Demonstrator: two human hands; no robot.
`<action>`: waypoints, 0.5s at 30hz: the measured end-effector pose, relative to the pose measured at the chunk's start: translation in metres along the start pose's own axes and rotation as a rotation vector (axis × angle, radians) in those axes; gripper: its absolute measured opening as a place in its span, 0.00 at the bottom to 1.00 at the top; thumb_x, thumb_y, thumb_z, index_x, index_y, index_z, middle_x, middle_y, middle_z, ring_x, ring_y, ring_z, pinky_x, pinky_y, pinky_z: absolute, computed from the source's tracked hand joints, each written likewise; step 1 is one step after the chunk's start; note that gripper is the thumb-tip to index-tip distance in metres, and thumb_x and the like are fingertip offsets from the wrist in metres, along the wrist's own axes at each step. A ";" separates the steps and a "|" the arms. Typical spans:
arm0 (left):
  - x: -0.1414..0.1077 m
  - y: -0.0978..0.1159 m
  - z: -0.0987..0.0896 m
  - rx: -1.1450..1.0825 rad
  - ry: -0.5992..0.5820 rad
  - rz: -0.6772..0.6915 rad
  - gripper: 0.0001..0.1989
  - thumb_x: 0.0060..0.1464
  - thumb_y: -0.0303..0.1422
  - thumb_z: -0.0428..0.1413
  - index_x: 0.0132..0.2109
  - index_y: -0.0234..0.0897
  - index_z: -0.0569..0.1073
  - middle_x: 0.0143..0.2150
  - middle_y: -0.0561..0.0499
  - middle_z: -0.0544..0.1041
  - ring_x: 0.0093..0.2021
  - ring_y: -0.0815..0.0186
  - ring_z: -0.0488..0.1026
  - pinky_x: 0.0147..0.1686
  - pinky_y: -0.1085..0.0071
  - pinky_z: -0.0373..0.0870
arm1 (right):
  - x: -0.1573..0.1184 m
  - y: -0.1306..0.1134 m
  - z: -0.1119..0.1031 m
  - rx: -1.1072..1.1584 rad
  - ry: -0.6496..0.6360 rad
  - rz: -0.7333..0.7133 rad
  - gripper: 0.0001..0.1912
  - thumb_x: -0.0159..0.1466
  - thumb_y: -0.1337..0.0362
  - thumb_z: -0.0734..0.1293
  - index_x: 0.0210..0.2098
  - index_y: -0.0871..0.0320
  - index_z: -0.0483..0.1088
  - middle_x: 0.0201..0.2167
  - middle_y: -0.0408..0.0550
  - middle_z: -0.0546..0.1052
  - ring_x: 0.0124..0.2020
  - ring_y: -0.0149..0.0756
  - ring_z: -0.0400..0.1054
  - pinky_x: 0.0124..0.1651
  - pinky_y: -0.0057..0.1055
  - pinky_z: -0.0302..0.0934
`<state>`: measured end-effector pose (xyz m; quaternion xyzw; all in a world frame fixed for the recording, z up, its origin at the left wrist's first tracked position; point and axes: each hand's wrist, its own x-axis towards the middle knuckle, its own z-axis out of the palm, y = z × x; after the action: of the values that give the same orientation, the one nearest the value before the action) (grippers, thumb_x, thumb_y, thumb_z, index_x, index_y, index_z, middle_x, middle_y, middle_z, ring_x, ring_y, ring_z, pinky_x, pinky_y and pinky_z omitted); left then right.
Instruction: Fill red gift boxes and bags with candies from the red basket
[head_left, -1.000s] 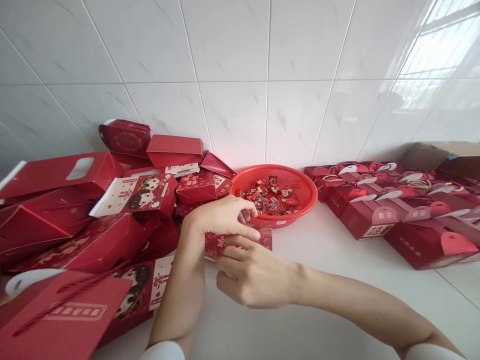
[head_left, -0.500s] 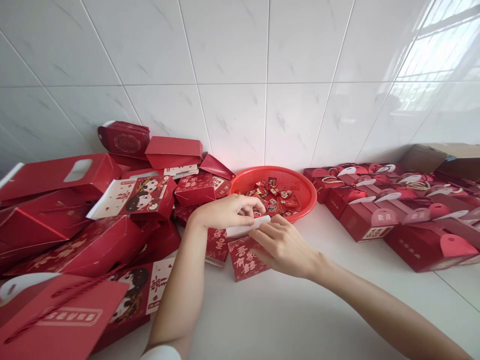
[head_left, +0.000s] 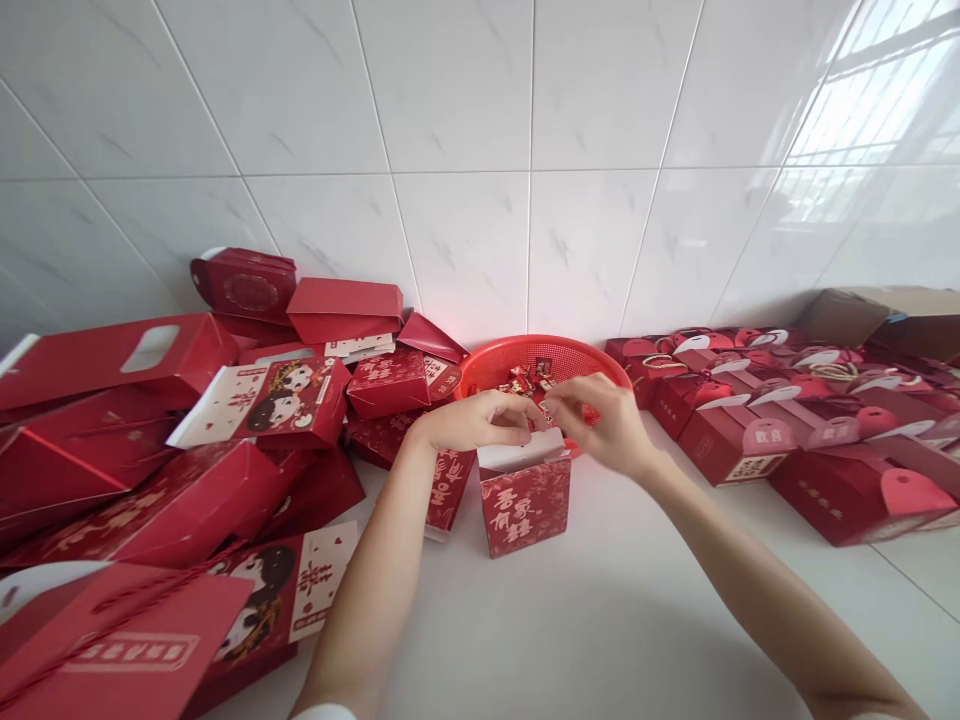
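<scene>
The small red box [head_left: 526, 508] stands upright on the white counter [head_left: 570, 630], just in front of the red basket [head_left: 480, 358] — its lettered face toward the person, its white-lined top open and pointing up. That face's longer edge runs left to right, rising slightly to the right; how deep the box goes is hard to judge. The left hand [head_left: 487, 420] curls narrowly over the white flap [head_left: 521, 452]; whether it grips is unclear. The right hand [head_left: 598, 422] has its fingers drawn close above the flap's right end — I cannot tell whether they hold anything. A second lettered box [head_left: 450, 492] lies left, partly behind the left forearm.
</scene>
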<state>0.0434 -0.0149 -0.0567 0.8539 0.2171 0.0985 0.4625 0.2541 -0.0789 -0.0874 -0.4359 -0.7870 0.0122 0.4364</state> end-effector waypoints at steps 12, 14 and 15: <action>0.016 -0.030 -0.002 0.078 0.248 -0.156 0.23 0.59 0.46 0.56 0.53 0.32 0.75 0.42 0.45 0.80 0.44 0.60 0.77 0.51 0.64 0.71 | 0.043 0.079 0.037 -0.173 -0.862 0.440 0.32 0.46 0.71 0.75 0.52 0.51 0.76 0.45 0.52 0.80 0.41 0.47 0.75 0.34 0.30 0.62; 0.022 -0.038 -0.002 0.178 0.212 -0.228 0.23 0.59 0.44 0.55 0.54 0.32 0.75 0.42 0.44 0.81 0.45 0.58 0.77 0.51 0.64 0.70 | 0.042 0.079 0.040 -0.163 -0.896 0.423 0.34 0.47 0.72 0.73 0.54 0.51 0.75 0.46 0.52 0.80 0.42 0.47 0.75 0.34 0.30 0.63; 0.026 -0.040 -0.003 0.239 0.171 -0.275 0.23 0.59 0.43 0.54 0.55 0.33 0.75 0.45 0.43 0.82 0.47 0.58 0.77 0.51 0.65 0.70 | 0.042 0.078 0.041 -0.151 -0.904 0.412 0.33 0.48 0.73 0.73 0.54 0.50 0.75 0.46 0.52 0.80 0.43 0.47 0.75 0.35 0.29 0.63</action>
<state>0.0544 0.0185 -0.0899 0.8536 0.3805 0.0801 0.3467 0.2686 0.0135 -0.1153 -0.5639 -0.7936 0.2286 0.0076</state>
